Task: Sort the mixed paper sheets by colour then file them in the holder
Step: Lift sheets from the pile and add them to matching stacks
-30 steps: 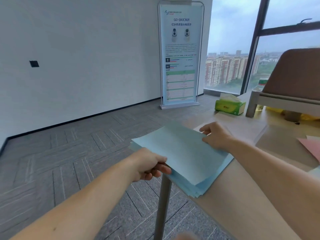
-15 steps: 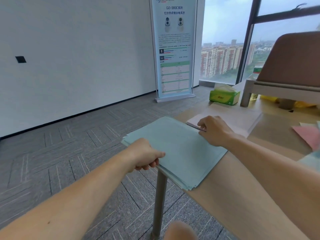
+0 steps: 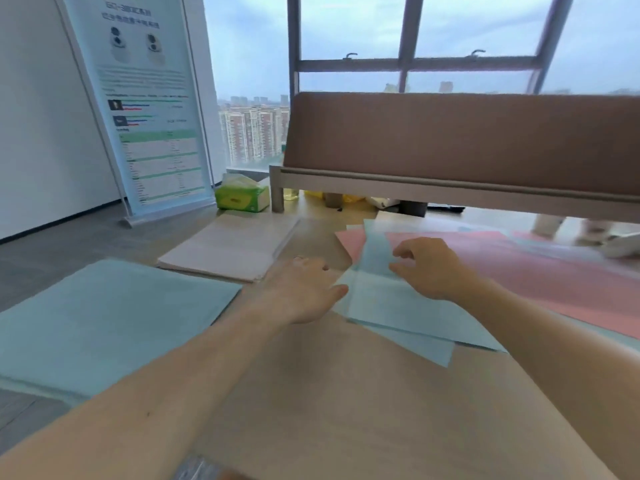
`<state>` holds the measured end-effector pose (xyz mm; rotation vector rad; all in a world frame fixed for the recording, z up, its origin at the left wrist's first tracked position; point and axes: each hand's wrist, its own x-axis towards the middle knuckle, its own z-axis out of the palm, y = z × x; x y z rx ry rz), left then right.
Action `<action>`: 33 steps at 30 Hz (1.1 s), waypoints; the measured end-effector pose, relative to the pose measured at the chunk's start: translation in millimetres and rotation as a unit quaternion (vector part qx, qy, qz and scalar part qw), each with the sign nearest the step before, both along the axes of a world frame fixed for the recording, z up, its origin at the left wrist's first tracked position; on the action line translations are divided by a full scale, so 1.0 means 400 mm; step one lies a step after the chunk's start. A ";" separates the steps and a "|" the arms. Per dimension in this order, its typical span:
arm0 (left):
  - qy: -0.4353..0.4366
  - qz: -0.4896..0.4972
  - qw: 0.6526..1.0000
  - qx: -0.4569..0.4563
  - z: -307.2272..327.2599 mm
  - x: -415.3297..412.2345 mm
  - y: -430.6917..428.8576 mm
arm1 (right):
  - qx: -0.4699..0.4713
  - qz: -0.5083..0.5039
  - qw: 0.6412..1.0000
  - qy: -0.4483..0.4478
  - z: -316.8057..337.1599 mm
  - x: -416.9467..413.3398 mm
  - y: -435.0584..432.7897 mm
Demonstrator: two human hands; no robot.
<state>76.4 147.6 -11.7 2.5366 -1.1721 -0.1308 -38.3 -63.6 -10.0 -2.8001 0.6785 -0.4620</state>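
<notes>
Off the blue stack (image 3: 104,317) at nine o'clock, my right hand (image 3: 429,271) pinches a floppy blue sheet (image 3: 375,249) by its edge; left hand (image 3: 301,292) open.

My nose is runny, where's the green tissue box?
In the head view the green tissue box sits far left on the table, just behind the white paper stack, beside the grey post.

**Table, left to right**

On the table (image 3: 329,393), the near stack (image 3: 104,317) lies at the left edge, with a second stack (image 3: 235,247) behind it and a tissue box (image 3: 242,199) further back. To the right spread loose sheets (image 3: 554,278). A shelf (image 3: 450,188) stands behind them, and a banner (image 3: 149,109) stands on the floor, left.
</notes>
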 end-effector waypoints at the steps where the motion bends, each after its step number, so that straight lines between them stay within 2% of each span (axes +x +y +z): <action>1: 0.000 -0.017 1.000 -0.011 -0.012 -0.017 -0.051 | 0.002 -0.021 1.000 0.005 -0.012 -0.045 -0.037; 7: -0.002 -0.091 0.994 -0.052 -0.063 -0.099 -0.254 | 0.018 -0.099 0.995 0.002 -0.094 -0.238 -0.174; 16: -0.068 -0.208 0.975 -0.041 -0.105 -0.106 -0.377 | 0.021 -0.121 0.990 -0.076 -0.159 -0.271 -0.213; 22: -0.085 -0.200 0.975 -0.038 -0.082 -0.105 -0.456 | -0.010 -0.206 0.979 -0.006 -0.158 -0.277 -0.228; 26: -0.066 -0.226 0.971 -0.025 -0.092 -0.132 -0.505 | -0.012 -0.183 0.982 -0.033 -0.153 -0.275 -0.226; 33: -0.047 -0.221 0.971 -0.073 -0.091 -0.113 -0.499 | -0.008 -0.088 0.991 -0.102 -0.156 -0.272 -0.220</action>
